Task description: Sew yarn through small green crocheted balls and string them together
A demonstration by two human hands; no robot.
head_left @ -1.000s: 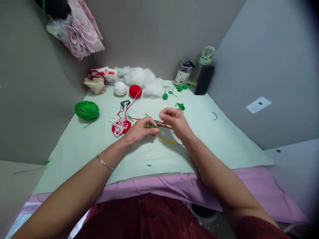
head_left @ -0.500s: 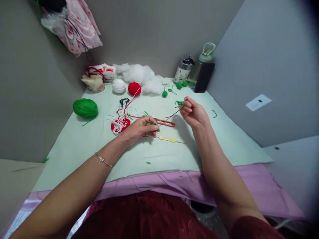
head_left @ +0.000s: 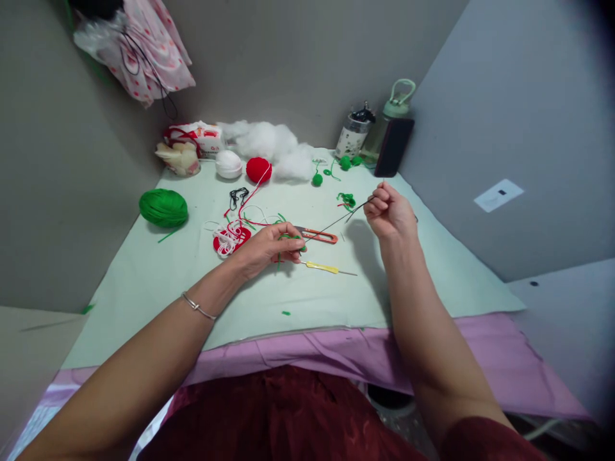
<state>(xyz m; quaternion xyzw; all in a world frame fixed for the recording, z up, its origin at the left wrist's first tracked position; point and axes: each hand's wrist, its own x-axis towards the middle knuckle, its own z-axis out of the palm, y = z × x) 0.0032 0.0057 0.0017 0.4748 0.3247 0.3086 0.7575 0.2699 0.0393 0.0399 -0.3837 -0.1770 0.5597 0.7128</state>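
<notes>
Black thread (head_left: 355,209) stretched straight between left grip (head_left: 284,246) and right grip (head_left: 390,211)

The left grip pinches a small green piece (head_left: 303,248), partly hidden by the fingers, and the thread runs from there. The right grip, raised above the surface (head_left: 307,298) and up to the right of the left one, is closed on the thread's far end. Just right of the left grip lie orange-handled scissors (head_left: 329,241), with a yellow hook (head_left: 321,266) slightly nearer the body. Left of that grip sits a red and white tangle of yarn (head_left: 232,241); farther left, a green ball (head_left: 163,208). Green bits (head_left: 346,200) lie left of the right grip.
</notes>
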